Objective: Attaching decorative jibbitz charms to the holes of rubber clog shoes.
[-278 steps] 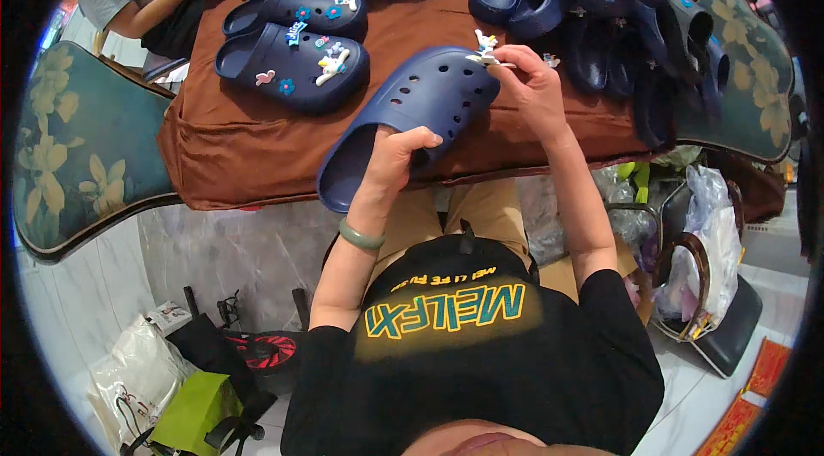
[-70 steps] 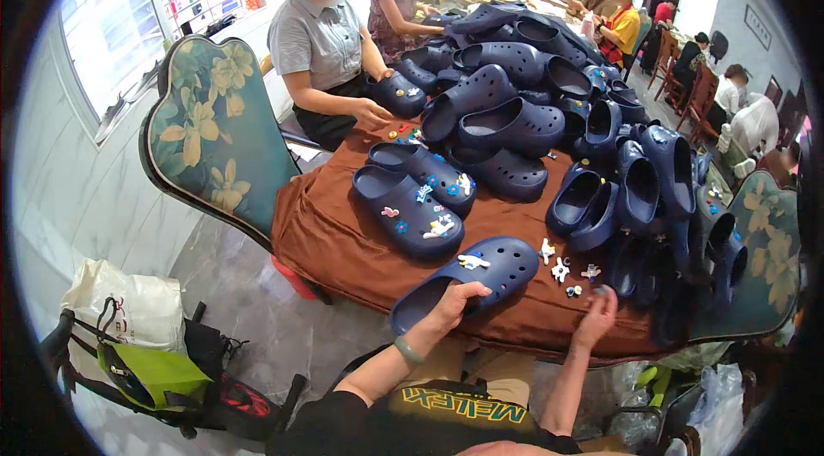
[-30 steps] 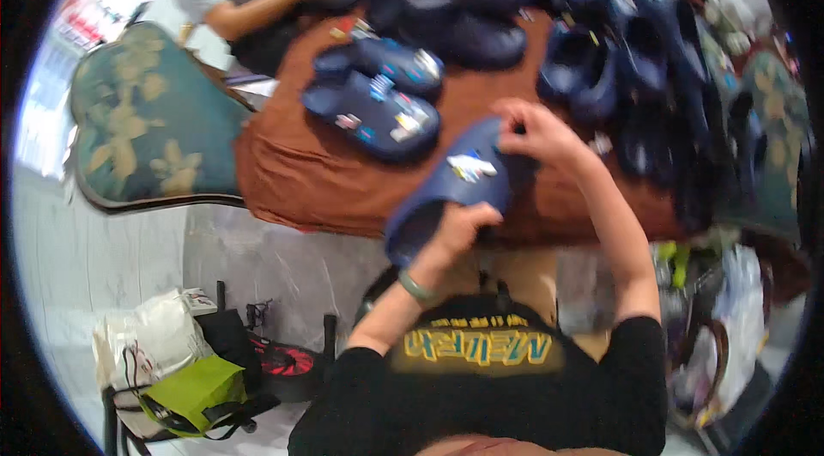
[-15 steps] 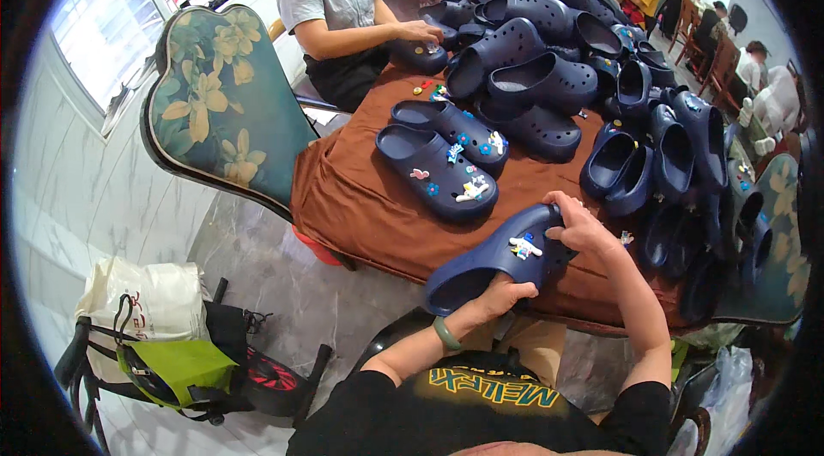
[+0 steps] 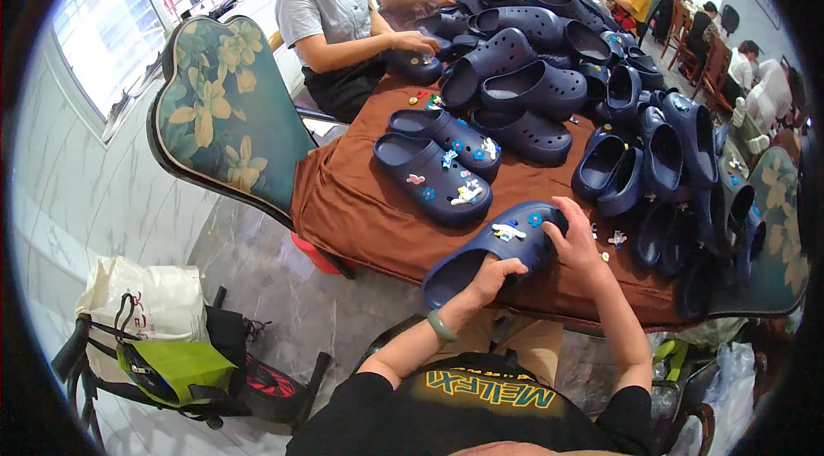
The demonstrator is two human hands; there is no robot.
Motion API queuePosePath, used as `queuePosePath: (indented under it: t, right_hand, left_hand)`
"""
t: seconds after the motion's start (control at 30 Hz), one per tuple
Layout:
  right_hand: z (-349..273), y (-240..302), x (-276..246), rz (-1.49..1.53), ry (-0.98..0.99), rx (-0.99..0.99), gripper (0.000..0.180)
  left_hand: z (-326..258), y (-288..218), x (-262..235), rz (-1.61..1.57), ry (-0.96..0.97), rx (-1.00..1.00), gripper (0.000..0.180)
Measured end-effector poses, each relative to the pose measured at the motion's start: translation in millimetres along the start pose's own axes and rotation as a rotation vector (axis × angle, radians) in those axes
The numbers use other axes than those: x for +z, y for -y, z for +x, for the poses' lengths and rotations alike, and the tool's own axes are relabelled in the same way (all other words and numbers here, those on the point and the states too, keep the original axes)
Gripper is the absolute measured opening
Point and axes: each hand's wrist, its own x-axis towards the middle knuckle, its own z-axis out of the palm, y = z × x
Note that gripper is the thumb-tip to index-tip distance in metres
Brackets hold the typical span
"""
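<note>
A navy clog is held over the near edge of the table, its toe pointing right. My left hand grips it at the foot opening, with the fingers inside and the thumb outside. My right hand is curled around the toe end. On the clog's upper sit a white cartoon charm and a blue flower charm. Just beyond stands a pair of decorated navy clogs carrying white, pink and blue charms. Small loose charms lie on the cloth right of my right hand.
A large heap of navy clogs covers the table's far and right parts, over a brown cloth. A co-worker handles a clog at the far left. Floral chairs flank the table. A scooter with bags stands at left.
The clog has tilted slightly, and a blue flower charm now shows beside the white one. My right hand has shifted its hold at the toe. The left hand keeps its grip.
</note>
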Motion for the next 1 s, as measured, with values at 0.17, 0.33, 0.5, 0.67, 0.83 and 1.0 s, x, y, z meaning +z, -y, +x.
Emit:
queuePosePath:
  t: [0.17,0.33,0.5,0.67,0.83,1.0]
  right_hand:
    - [-52,-22,-25,0.395,-0.02,0.156,0.036]
    - [-97,-6,-63,1.26,-0.193,0.371,0.077]
    - [-152,-19,-117,1.754,-0.409,-0.204,0.078]
    - [-203,2,-202,1.63,-0.571,-0.945,0.07]
    - [-219,14,-215,1.439,-0.513,-0.852,0.073]
    - [-216,10,-186,1.487,-0.538,-0.836,0.073]
  left_hand:
    - [17,8,-18,-0.111,0.037,-0.058,0.038]
    - [21,16,-16,-0.051,0.006,-0.026,0.026]
    - [11,10,-28,0.027,-0.083,-0.119,0.012]
    - [17,16,-47,0.115,-0.08,-0.013,0.023]
    - [13,4,-5,-0.088,0.072,-0.237,0.046]
    - [22,15,-29,-0.018,-0.06,-0.142,0.034]
